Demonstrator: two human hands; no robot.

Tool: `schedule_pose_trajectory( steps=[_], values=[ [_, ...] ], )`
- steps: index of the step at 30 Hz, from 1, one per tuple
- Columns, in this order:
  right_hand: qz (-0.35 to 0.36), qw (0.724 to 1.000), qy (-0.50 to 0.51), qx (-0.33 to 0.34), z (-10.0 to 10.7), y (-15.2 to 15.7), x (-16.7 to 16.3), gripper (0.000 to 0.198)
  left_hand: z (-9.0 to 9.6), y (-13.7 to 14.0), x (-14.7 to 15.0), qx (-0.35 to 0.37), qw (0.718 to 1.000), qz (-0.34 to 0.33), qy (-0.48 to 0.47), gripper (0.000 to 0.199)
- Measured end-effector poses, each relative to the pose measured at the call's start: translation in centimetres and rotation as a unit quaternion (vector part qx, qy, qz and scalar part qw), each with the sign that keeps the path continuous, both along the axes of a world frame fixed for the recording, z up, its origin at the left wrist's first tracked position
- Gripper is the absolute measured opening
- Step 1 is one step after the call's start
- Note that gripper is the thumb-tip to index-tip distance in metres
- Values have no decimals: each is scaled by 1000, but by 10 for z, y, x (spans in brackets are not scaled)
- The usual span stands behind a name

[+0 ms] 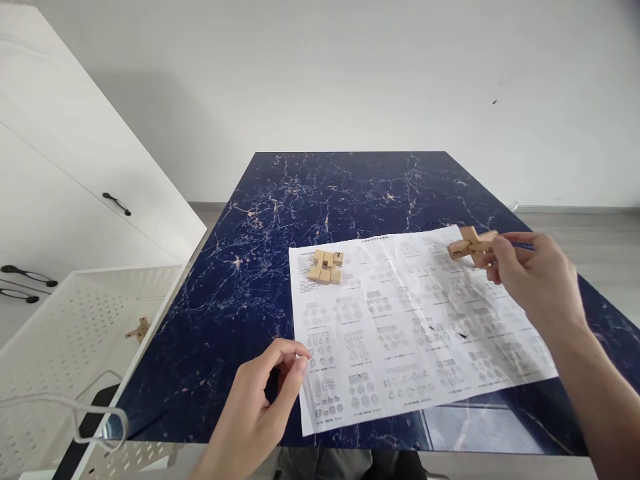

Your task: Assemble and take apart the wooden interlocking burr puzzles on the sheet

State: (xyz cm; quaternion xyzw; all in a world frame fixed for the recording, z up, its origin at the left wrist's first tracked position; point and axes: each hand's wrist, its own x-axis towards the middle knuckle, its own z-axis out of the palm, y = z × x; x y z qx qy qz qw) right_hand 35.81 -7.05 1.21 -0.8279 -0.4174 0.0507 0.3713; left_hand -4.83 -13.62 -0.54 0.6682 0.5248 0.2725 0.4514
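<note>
A large white sheet (415,393) printed with small diagrams and text lies on a dark blue marbled table. My right hand (540,280) grips a few wooden puzzle pieces (469,247) fitted together in a cross shape, above the sheet's upper right corner. One piece end carries a dark mark. Two notched wooden puzzle pieces (326,268) rest on the sheet's upper left part, one marked with a "3". My left hand (265,393) hovers by the sheet's left edge, fingers loosely curled, thumb and index slightly apart, nothing visible between them.
Left of the table (210,333) stands a white perforated surface (100,313) with another small wooden piece (139,329) on it. A white cable (75,403) loops at the lower left. White cabinets (75,153) with black handles are on the left, and a wall is beyond the table.
</note>
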Motion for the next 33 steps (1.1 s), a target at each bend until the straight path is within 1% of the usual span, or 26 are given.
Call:
schedule_pose_trajectory(
  steps=[2, 3, 4, 5, 6, 8, 10, 11, 12, 14, 16, 17, 19, 21, 24, 26, 28, 33],
  values=[
    [-19, 999, -36, 29, 3, -6, -9, 14, 0, 0, 0, -1, 1000, -9, 15, 28],
    [-16, 998, -50, 47, 5, -9, -14, 14, 1, 1, -1, -2, 1000, -14, 20, 29],
    [-6, 996, -64, 67, 6, -12, -20, 15, 2, 2, 0, -2, 1000, -19, 24, 30],
    [19, 994, -69, 78, 8, -13, -26, 15, 4, 4, 0, 2, 999, -25, 29, 30],
    [54, 993, -68, 84, 8, -15, -32, 17, 7, 6, 1, 9, 999, -30, 35, 29],
    [160, 982, -53, 82, 8, -14, -45, 18, 13, 14, 4, 44, 997, -38, 50, 25],
    [281, 955, -50, 80, 5, -9, -60, 18, 21, 26, 9, 112, 991, -40, 67, 18],
    [333, 939, -51, 65, 3, -5, -67, 18, 24, 33, 12, 161, 983, -34, 81, 14],
    [369, 926, -56, 55, 0, -1, -75, 18, 28, 42, 15, 214, 972, -28, 95, 11],
    [420, 904, -61, 39, -6, 9, -89, 18, 32, 63, 20, 284, 950, -24, 126, 11],
    [449, 892, -46, 27, -13, 20, -102, 17, 33, 86, 23, 313, 937, -36, 152, 22],
    [461, 886, -32, 26, -16, 25, -108, 17, 32, 98, 24, 312, 934, -51, 166, 29],
    [477, 878, -7, 43, -21, 33, -117, 18, 28, 119, 24, 298, 932, -89, 187, 49],
    [496, 867, 18, 55, -26, 38, -121, 27, 22, 137, 22, 263, 935, -135, 194, 71],
    [514, 855, 48, 46, -35, 38, -123, 43, 12, 154, 21, 206, 945, -172, 187, 88],
    [516, 854, 55, 36, -40, 37, -123, 47, 6, 160, 21, 176, 952, -179, 176, 92],
    [517, 853, 58, 32, -43, 36, -122, 47, 1, 163, 22, 163, 957, -178, 163, 92],
    [518, 855, 38, 18, -44, 36, -122, 53, -5, 164, 27, 185, 958, -165, 144, 73]
  ],
)
